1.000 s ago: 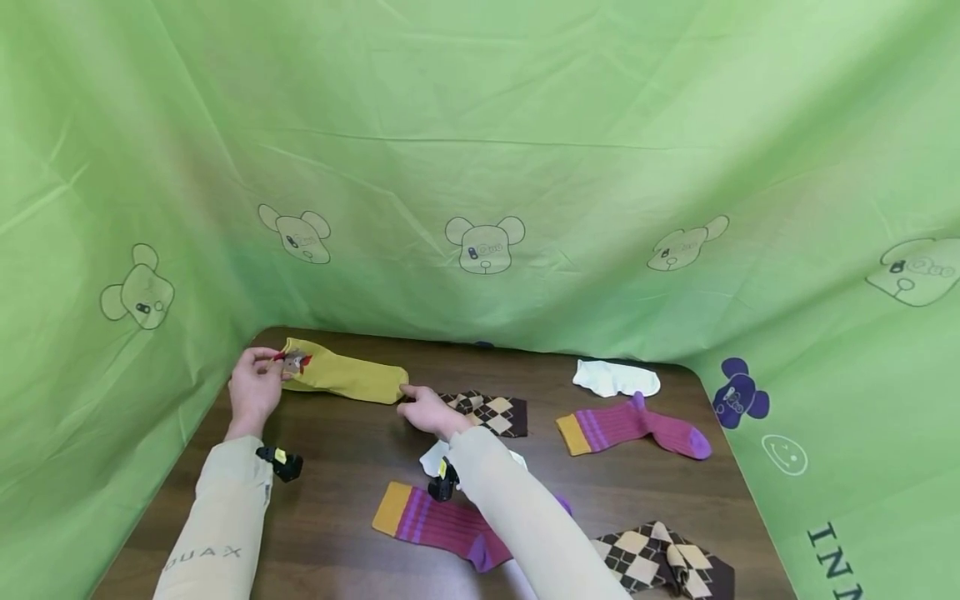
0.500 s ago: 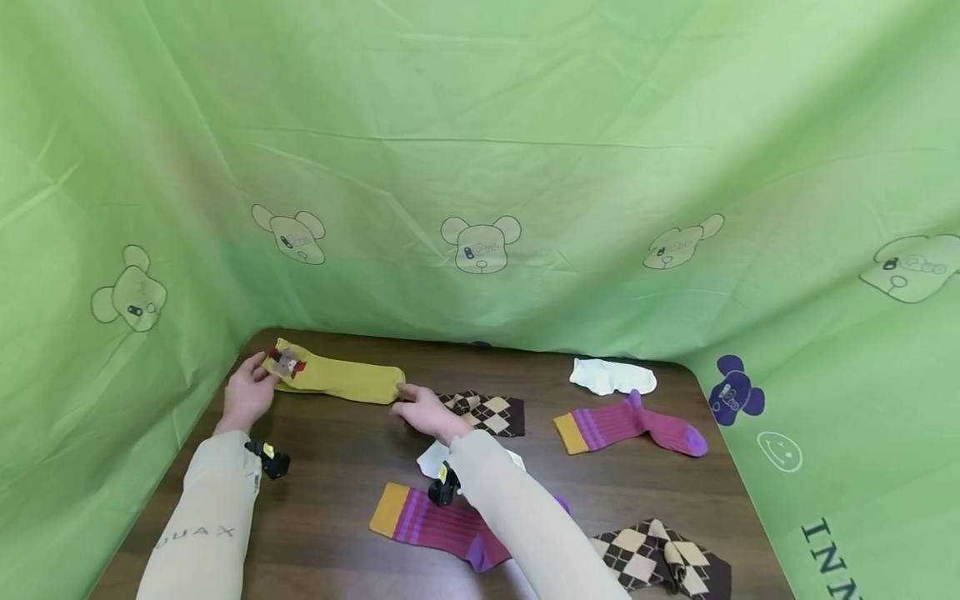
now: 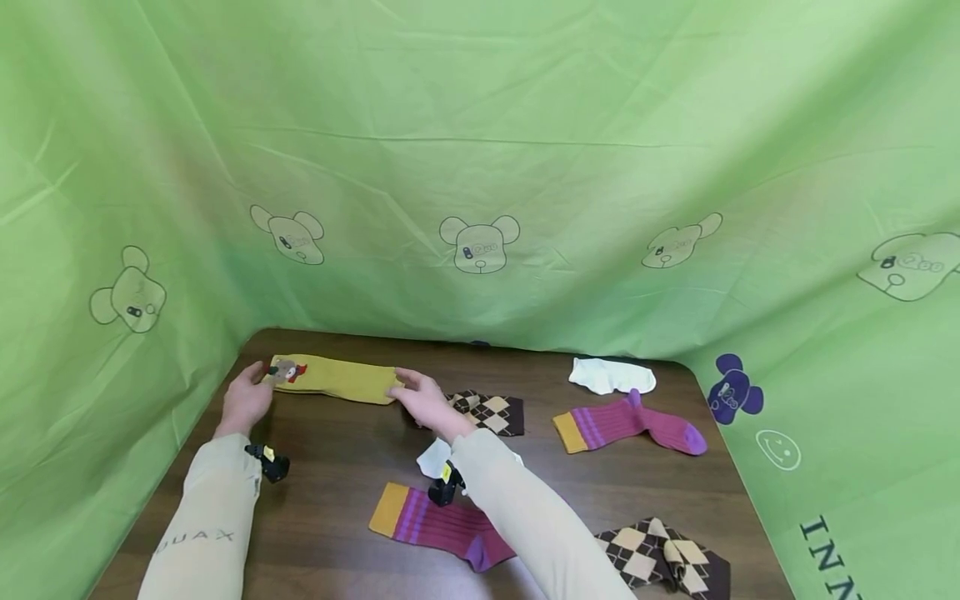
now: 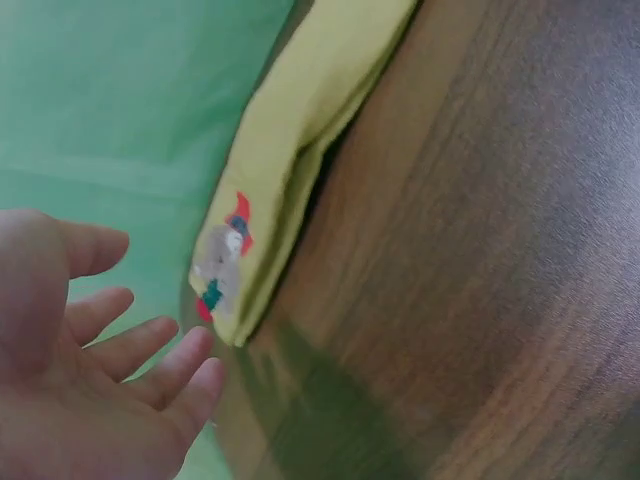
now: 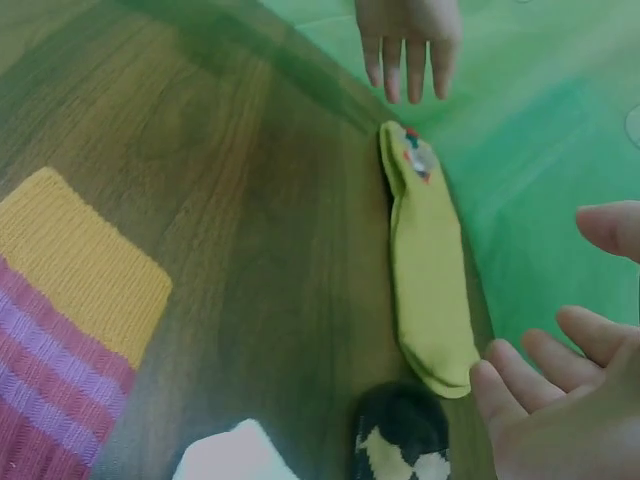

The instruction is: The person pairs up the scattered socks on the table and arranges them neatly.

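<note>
A yellow sock with a grey animal patch lies flat and lengthwise near the table's back left edge. Beside its patterned left end is my left hand, fingers extended and loosely spread. In the left wrist view those fingers hold nothing, close to the sock's tip. My right hand is at the sock's other end, thumb and fingers apart. The right wrist view has its fingertips right by that end; contact is hard to tell. A brown argyle sock lies just right of this hand, partly covered by it.
A magenta sock with a yellow cuff and a white sock lie partly under the right forearm. Farther right are another white sock, a magenta one and a bunched argyle one. Green cloth surrounds the table.
The left hand has let go of the yellow sock's patterned end, after shifting slightly left. The sock now looks narrower and straighter. My right hand's thumb and fingers have spread at its end.
</note>
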